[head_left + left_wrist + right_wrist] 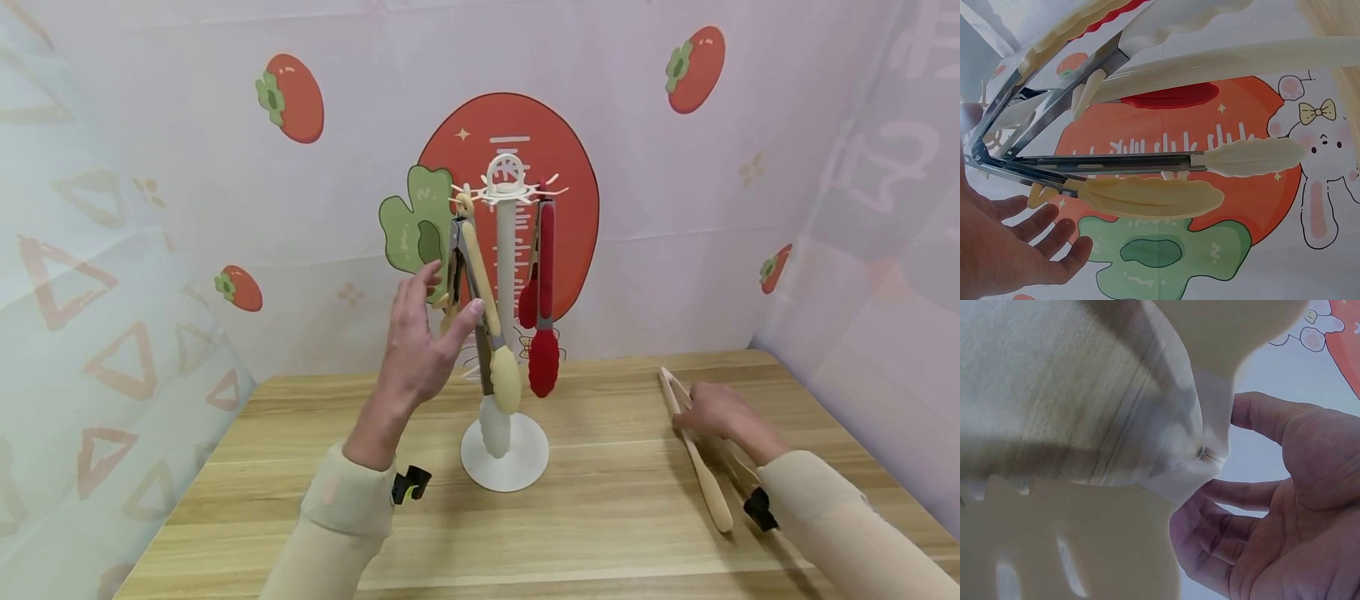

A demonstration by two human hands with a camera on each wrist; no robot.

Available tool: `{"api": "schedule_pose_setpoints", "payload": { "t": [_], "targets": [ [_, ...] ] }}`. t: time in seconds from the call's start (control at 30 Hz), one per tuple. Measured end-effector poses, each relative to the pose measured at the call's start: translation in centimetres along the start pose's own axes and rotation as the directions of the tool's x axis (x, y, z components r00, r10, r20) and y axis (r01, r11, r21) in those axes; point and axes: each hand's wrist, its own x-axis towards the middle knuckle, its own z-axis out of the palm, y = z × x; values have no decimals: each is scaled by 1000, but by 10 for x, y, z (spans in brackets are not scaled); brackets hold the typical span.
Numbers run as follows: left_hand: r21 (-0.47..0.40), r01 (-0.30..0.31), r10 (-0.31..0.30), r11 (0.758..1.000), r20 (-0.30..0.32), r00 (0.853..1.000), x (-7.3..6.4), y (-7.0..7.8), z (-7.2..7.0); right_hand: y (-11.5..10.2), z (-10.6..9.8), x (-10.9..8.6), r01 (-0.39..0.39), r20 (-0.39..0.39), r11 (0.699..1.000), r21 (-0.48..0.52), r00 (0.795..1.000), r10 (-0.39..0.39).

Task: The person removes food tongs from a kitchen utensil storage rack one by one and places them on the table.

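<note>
My left hand (pixel 420 342) is raised beside the tongs on the white rack, fingers apart and thumb out. Cream-tipped tongs (pixel 507 379) and white-tipped tongs (pixel 495 427) hang at that side of the rack, arms spread. In the left wrist view the fingers reach toward the hinge end of the cream-tipped tongs (pixel 1147 197) with no grip round them. At the right of the table, my right hand (pixel 716 412) grips a pair of cream tongs (pixel 712 492) near their joined end. Their broad cream arms (pixel 1116 531) fill much of the right wrist view.
The rack's white post (pixel 506 275) rises from a round base (pixel 525 467), with a ring of hooks (pixel 507 193) on top. Red tongs (pixel 547 267) hang on its right side. Behind the wooden table (pixel 600 517) is a printed cloth (pixel 360 208).
</note>
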Motion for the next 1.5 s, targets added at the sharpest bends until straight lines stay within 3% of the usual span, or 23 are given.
{"api": "schedule_pose_setpoints", "payload": {
  "t": [0.27, 0.67, 1.03, 1.5],
  "targets": [
    [0, 16, -16, 1000, 14, 1000, 2, 2, 3, -2, 2, 1, 11, -23, 999, -49, 1000, -12],
    [-4, 52, -52, 999, 61, 997, 1, 4, 9, -16, -6, -3, -43, -14, 998, -46, 999, 42],
    [-62, 5, -2, 998, 51, 999, 1, 2, 14, -41, -8, -11, 40, -108, 989, -144, 993, -56],
    [-121, -23, 28, 992, 34, 999, 0, 7, 13, -73, -11, -29, 109, -169, 985, -134, 977, -131]
  ]
}}
